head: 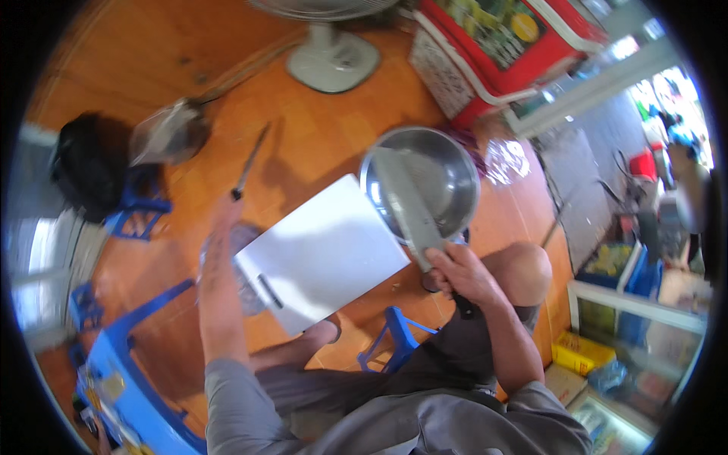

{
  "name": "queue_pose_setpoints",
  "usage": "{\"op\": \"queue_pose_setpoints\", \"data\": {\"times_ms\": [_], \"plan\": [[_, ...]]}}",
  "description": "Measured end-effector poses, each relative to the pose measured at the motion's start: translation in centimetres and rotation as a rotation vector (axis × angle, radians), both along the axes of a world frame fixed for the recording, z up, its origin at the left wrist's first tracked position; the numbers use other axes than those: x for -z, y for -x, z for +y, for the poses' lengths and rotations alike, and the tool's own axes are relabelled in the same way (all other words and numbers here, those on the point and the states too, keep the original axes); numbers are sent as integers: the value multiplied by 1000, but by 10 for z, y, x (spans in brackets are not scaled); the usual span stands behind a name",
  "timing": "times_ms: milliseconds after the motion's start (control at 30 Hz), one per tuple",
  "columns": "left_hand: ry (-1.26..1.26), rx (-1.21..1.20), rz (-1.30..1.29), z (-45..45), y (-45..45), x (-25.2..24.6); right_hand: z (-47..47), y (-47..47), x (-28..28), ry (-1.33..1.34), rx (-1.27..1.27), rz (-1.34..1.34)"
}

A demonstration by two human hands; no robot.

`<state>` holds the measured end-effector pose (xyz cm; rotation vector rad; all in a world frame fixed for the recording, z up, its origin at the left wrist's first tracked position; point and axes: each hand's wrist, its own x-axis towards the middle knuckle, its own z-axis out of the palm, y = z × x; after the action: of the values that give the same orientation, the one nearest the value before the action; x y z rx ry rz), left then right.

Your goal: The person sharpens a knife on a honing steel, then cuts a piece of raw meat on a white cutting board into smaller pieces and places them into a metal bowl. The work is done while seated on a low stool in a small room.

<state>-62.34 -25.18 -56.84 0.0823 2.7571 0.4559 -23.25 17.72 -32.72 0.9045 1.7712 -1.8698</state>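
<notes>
My right hand (463, 273) grips a large, broad-bladed knife (409, 210), whose blade overlaps the basin in the picture. The butt of its black handle sticks out below the fist. Out to the left, my left hand (227, 209), blurred, holds a slim metal tool (251, 156) by its black handle end; whether it is a narrow knife or a honing steel cannot be told. Between my arms lies a white cutting board (324, 250) with a dark grip slot. Beyond its right corner stands a round stainless-steel basin (455, 187).
A blue plastic stool (398, 341) is between my legs, and a blue table (119, 369) at lower left. Clear plastic bags (170, 133) rest on the tiled floor. Further off are a pedestal fan (335, 62), a red cooler box (489, 62) and a glass case (637, 341).
</notes>
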Motion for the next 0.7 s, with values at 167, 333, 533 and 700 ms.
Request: {"op": "queue_pose_setpoints", "data": {"times_ms": [167,333,533,700], "plan": [[39,60,-166,-34,19,60,5,14,17,-64,-198,11],[46,207,-300,-11,20,60,3,24,8,-15,-207,-14],[-74,341,-234,-24,2,98,-6,34,9,22,-209,-76],[68,402,-333,-35,8,68,-23,41,6,-39,-20,-128]]}}
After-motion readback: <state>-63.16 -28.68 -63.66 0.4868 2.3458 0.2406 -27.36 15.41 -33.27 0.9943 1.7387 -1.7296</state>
